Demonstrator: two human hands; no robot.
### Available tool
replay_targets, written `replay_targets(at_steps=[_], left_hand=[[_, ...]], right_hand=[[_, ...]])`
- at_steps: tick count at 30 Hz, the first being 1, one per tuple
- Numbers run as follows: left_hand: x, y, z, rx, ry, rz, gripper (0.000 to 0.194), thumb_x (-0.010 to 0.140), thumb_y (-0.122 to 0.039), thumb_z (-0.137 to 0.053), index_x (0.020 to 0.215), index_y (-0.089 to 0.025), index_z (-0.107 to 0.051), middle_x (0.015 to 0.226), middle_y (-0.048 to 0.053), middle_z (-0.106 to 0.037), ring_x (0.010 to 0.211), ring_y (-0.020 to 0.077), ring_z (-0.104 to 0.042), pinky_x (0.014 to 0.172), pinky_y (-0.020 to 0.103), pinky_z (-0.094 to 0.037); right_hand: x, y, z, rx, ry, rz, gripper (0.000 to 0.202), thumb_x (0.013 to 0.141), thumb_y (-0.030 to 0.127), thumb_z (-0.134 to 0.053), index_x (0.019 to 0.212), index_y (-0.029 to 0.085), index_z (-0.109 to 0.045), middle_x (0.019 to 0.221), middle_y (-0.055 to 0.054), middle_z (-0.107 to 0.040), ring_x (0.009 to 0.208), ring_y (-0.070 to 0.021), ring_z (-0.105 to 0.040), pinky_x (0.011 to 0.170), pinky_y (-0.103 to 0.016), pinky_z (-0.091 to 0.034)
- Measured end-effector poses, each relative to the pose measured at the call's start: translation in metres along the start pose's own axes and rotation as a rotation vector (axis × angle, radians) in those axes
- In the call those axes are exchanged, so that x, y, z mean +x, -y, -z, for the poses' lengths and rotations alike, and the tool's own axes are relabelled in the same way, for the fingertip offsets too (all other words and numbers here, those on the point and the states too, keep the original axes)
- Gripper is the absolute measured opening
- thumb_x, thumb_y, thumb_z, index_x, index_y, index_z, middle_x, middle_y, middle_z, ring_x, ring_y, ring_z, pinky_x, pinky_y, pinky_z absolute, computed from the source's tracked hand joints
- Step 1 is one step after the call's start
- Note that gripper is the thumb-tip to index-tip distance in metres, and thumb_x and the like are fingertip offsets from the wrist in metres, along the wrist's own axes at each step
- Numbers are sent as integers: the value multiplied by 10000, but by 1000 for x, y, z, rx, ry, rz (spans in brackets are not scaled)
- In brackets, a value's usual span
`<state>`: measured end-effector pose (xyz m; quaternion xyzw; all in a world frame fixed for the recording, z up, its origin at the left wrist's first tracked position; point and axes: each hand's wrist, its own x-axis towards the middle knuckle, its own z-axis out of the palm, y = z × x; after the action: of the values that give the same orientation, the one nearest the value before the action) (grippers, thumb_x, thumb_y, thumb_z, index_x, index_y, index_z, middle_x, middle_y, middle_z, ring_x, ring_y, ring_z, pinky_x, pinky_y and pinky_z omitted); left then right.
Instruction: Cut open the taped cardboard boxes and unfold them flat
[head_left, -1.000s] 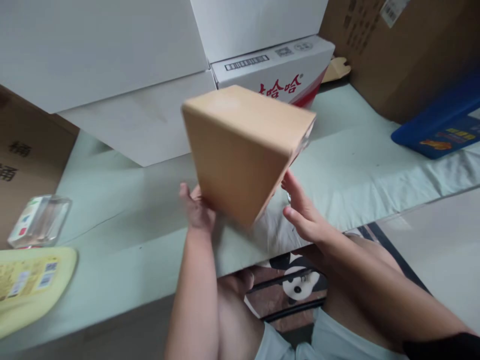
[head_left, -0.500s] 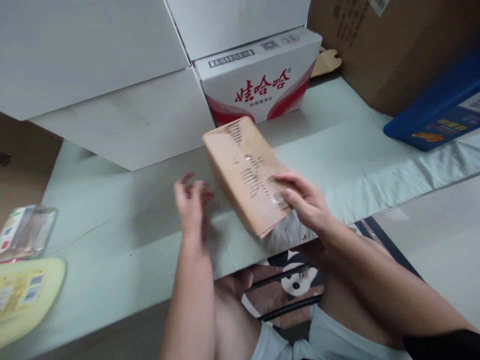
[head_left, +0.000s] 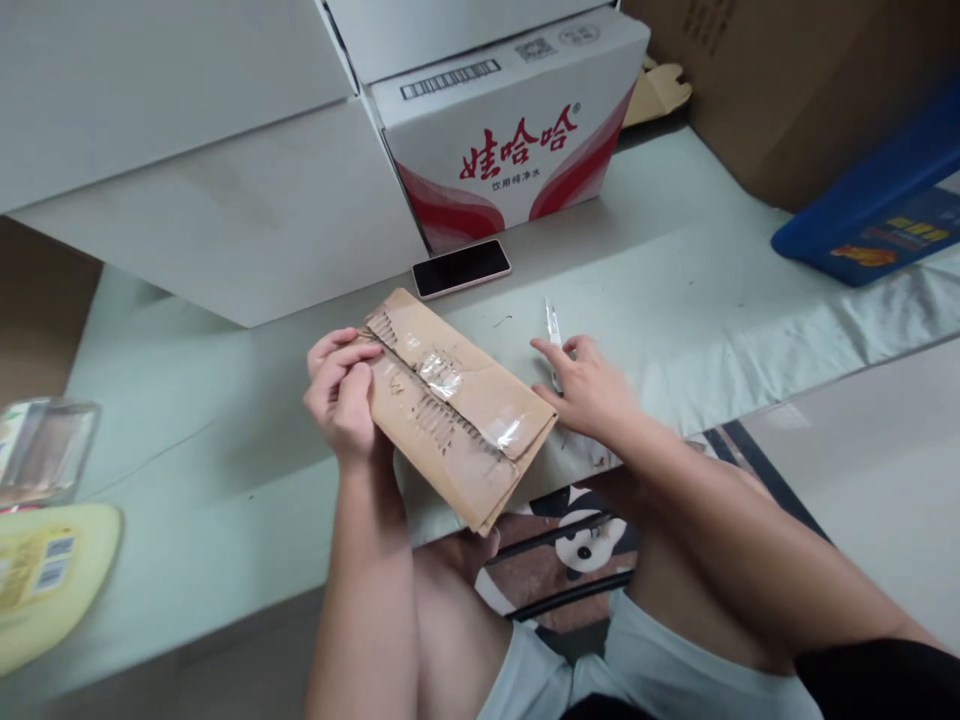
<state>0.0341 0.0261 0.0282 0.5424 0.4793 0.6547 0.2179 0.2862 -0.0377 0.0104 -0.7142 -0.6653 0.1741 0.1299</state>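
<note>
A flat brown cardboard box (head_left: 427, 385), its worn flap seam patched with shiny clear tape, tilts over the front edge of the cloth-covered surface. My left hand (head_left: 341, 390) is closed around its left end, thumb and fingers on the top face. To the right of the box, my right hand (head_left: 589, 390) is low over the cloth with thumb and forefinger spread apart. Between those fingers lies a slim, pointed, silvery tool (head_left: 553, 322); the hand partly covers it, so its exact kind is unclear. A dark-screened phone (head_left: 461, 268) lies behind the box.
A white carton with red lettering (head_left: 517, 160) and large white boxes (head_left: 225, 210) stand along the back. On the right are a blue container (head_left: 862, 220) and a big brown carton (head_left: 750, 120). A yellow bottle-like pack (head_left: 60, 580) and a clear package (head_left: 49, 450) lie left.
The cardboard box has passed from my right hand to my left and moved left and nearer, uncovering the phone. My right hand has let go and is beside the pointed tool.
</note>
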Motion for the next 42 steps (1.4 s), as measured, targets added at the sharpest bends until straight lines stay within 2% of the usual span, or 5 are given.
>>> replay_targets(at_steps=[7,13,25,32,42], left_hand=[[-3,2,-8,85,-145,-29,149,714,-182,-556,715,-184,-706,994,91,-625,1092,225,-595,1096,415,-443],[-18,4,-12,210,-192,-147,254,828,-234,-475,889,-171,-713,1150,106,-577,1206,228,-552,1132,409,-414],[-16,6,-8,83,-171,-132,299,826,-291,-486,1094,-203,-585,1109,84,-610,1097,251,-610,1039,435,-464],[-8,-14,-11,75,-342,-150,103,842,-255,-508,945,-253,-497,830,11,-547,899,206,-653,965,418,-522],[-9,0,-5,204,-145,-102,187,848,-221,-548,983,-202,-676,1094,86,-643,1143,245,-612,1084,424,-476]], right_hand=[[2,-2,5,-51,88,-68,297,923,318,-459,1115,194,-650,1015,-145,-674,763,-252,-588,620,-346,-383],[2,-12,14,510,-164,-103,280,903,272,-438,1110,233,-623,803,-36,-638,654,-196,-540,630,-343,-413],[-30,-4,38,1341,-655,296,76,903,355,-676,871,294,-643,765,42,-514,536,-96,-551,493,-266,-473],[-36,-2,38,1404,-427,476,144,900,398,-678,851,268,-717,774,12,-513,651,-135,-632,607,-314,-553],[-32,-2,42,1365,-415,365,187,845,373,-695,783,248,-570,691,30,-458,492,-107,-496,430,-279,-408]])
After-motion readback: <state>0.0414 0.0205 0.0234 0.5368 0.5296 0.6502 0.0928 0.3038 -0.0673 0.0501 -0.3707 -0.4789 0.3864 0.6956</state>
